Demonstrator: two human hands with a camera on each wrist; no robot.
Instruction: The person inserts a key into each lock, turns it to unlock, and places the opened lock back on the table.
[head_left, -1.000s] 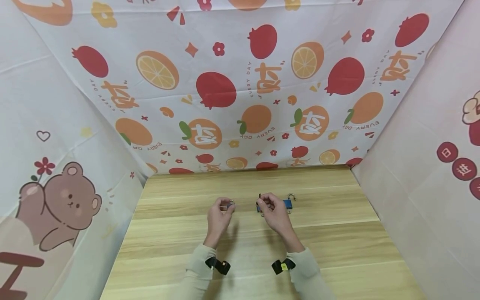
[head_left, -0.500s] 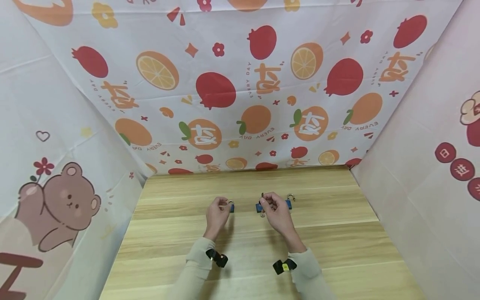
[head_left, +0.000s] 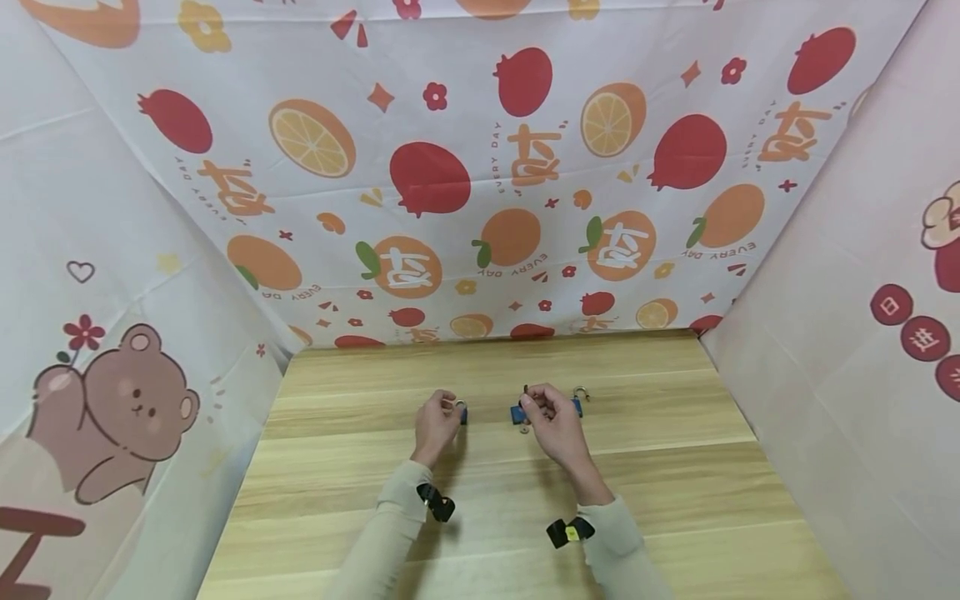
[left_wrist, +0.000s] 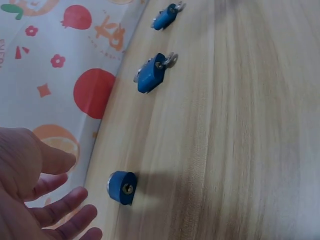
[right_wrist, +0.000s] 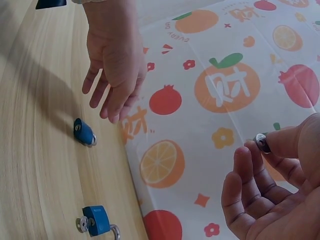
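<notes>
My left hand (head_left: 437, 427) is beside a small blue padlock (left_wrist: 121, 188) standing on the table, its fingers loosely spread and apart from it in the left wrist view. The padlock's keyhole shows with no key in it. My right hand (head_left: 553, 425) pinches a small key (right_wrist: 262, 143) between thumb and forefinger; its round silver head shows and the rest is mostly hidden. Below that hand lies a second blue padlock (left_wrist: 151, 75) with a key in it. A third blue padlock (head_left: 577, 407) lies to the right, its shackle sprung up and a key in it.
The wooden table (head_left: 495, 517) is enclosed by a fruit-printed cloth (head_left: 510, 167) at the back and by printed cloths (head_left: 817, 333) on both sides. A black strap (head_left: 435, 502) is around each sleeve.
My left hand has let go of the left padlock and drawn slightly left, uncovering its blue body. My right hand, still pinching the key, has shifted slightly right.
</notes>
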